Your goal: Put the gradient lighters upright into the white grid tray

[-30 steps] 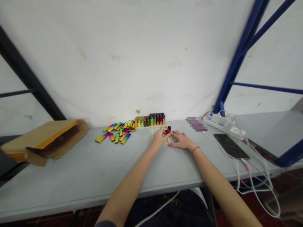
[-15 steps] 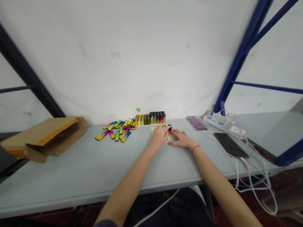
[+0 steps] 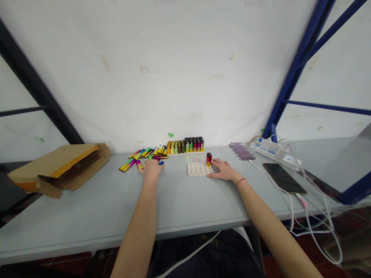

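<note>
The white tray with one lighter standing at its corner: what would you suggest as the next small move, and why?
I would probably have the left hand lift one loose lighter and stand it in the white dimpled tray. The left hand is already at the scattered pile, the tray holds only one red lighter, and the right hand rests beside the tray.

The left hand (image 3: 151,171) presses on loose gradient lighters (image 3: 127,165) left of a white dimpled tray (image 3: 199,169); the right hand (image 3: 223,171) lies flat just beside it.
</note>
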The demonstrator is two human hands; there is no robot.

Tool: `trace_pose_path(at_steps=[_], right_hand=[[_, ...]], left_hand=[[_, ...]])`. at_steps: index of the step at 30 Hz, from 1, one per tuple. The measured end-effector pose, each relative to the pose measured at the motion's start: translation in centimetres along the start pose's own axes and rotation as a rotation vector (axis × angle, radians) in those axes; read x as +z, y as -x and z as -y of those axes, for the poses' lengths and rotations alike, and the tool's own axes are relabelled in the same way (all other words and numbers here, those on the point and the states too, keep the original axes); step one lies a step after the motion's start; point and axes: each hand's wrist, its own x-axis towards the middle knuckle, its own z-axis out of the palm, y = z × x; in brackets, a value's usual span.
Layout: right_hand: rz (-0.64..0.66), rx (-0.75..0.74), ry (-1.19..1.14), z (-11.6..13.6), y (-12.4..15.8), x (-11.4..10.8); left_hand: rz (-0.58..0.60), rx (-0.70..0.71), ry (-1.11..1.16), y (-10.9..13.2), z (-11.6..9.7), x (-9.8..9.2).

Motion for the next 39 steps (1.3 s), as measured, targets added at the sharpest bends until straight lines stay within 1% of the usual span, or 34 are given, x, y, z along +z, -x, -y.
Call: trace_pose_path(at_steps=[3,6,8,9,11,14,16,18,20,23,25,27,29,34,36,39], right_hand=[[0.003,-0.003,-0.002,0.1,0.0,0.0],[0.001,-0.004,0.003,0.1,0.1,-0.1],[-0.003,-0.005,0.01,0.1,0.0,0.0],[-0.005,-0.005,0.012,0.1,0.0,0.0],[-0.01,-0.005,0.014,0.1,0.0,0.1],[-0.008,0.003,0.014,0.0,0.0,0.1],[-0.002,0.008,0.015,-0.1,-0.1,0.2],[0.004,0.011,0.017,-0.1,-0.1,0.2],[0.008,0.014,0.02,-0.2,-0.1,0.2],[0.015,0.019,0.028,-0.2,-0.1,0.2],[0.021,0.02,0.036,-0.1,-0.1,0.1],[0.025,0.02,0.04,0.0,0.0,0.1],[0.025,0.02,0.04,0.0,0.0,0.0],[0.019,0.021,0.033,-0.1,0.0,0.1],[0.013,0.02,0.034,-0.2,0.0,0.2],[0.009,0.023,0.035,-0.2,-0.1,0.3]], left_hand=[[0.047,0.014,0.028,0.2,-0.2,0.8],[0.036,-0.021,0.211,0.4,-0.5,1.2],[0.064,-0.013,0.346,0.6,-1.0,1.3],[0.11,0.012,0.411,0.8,-1.4,1.3],[0.242,0.067,0.583,1.4,-2.5,1.4],[0.423,0.065,0.969,2.7,-4.6,1.8],[0.475,0.042,1.18,3.4,-5.6,2.1],[0.5,0.018,1.304,4.1,-6.1,2.4],[0.524,-0.013,1.347,4.5,-6.3,2.6],[0.536,-0.057,1.349,4.8,-6.3,2.8],[0.561,-0.108,1.361,4.8,-6.3,3.0],[0.611,-0.164,1.373,4.7,-6.3,3.4],[0.628,-0.174,1.37,4.6,-6.2,3.8],[0.502,-0.049,1.354,4.6,-6.2,4.6],[0.5,-0.073,1.383,4.8,-6.2,4.5],[0.505,-0.184,1.395,4.9,-6.3,4.1]])
